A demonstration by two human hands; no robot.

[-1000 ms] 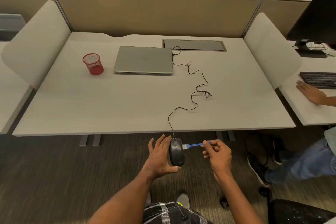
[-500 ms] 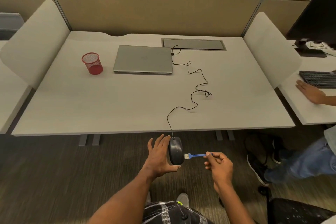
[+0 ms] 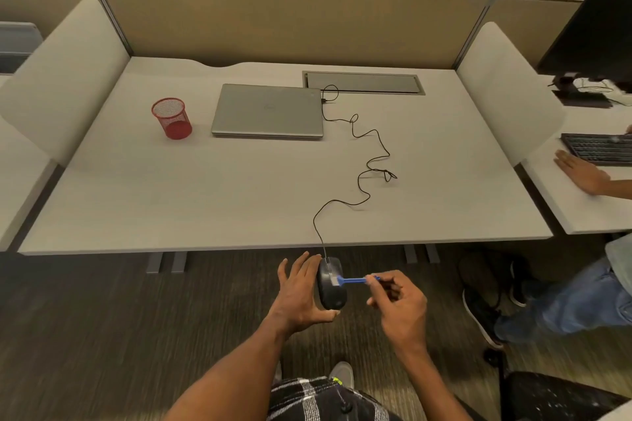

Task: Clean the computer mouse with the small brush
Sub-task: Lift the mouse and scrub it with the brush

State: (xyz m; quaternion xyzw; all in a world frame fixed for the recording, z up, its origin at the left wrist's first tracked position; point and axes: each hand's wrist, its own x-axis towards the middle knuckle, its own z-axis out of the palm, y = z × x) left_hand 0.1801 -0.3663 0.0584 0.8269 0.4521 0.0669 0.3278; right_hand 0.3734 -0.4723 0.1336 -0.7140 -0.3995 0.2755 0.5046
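A black wired computer mouse [image 3: 331, 287] is held off the desk, just below its front edge, in my left hand [image 3: 299, 294], with the thumb under the mouse and the fingers spread behind it. My right hand [image 3: 398, 302] pinches the handle of a small blue brush [image 3: 355, 281]. The brush's pale bristles touch the upper front part of the mouse. The mouse's black cable [image 3: 367, 167] runs up over the desk to the closed grey laptop [image 3: 268, 111].
A red mesh cup [image 3: 172, 118] stands left of the laptop on the grey desk [image 3: 205, 188]. A cable hatch [image 3: 364, 83] lies behind. Another person's hand [image 3: 581, 174] and keyboard [image 3: 598, 149] are at the desk to the right, their legs beside my chair.
The brush head has moved from the mouse's lower side up to its front part. My right hand has risen a little with it. The left hand keeps the mouse in place.
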